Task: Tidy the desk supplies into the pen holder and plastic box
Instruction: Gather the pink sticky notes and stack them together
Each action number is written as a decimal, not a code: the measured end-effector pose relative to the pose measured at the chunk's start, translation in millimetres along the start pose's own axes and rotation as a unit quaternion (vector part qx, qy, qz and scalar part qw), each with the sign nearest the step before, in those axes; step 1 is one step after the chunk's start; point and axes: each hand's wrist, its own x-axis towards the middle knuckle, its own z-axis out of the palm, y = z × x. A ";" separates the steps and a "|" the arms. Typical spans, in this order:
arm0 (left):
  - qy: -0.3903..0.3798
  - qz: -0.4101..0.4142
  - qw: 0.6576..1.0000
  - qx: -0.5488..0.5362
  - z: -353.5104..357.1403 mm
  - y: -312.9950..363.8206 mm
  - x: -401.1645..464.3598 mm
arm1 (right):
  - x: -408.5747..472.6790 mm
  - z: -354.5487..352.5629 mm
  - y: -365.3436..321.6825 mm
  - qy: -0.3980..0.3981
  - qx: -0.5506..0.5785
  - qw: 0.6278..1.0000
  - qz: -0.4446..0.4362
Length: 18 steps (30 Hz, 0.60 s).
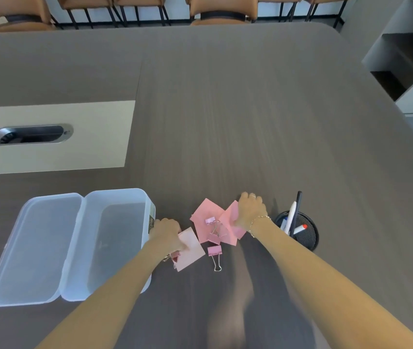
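Pink paper notes [209, 217] and binder clips [214, 251] are scattered on the table [250, 122], between the open plastic box [122, 195] and the pen holder [308, 239], in which markers are already stood. One pale note [191, 250] is pinched by the left hand [166, 231]; the right hand [249, 210] is laid over another note, its grip hidden, so closure cannot be told. Step judged: gathering loose paper. Next, a short carry left over the box rim is called for. Ample open table lies beyond.
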 end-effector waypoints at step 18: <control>-0.048 0.097 0.969 -0.221 -68.1 1.4 15.1 | -11.1 21.3 -0.4 -0.071 0.104 0.990 0.058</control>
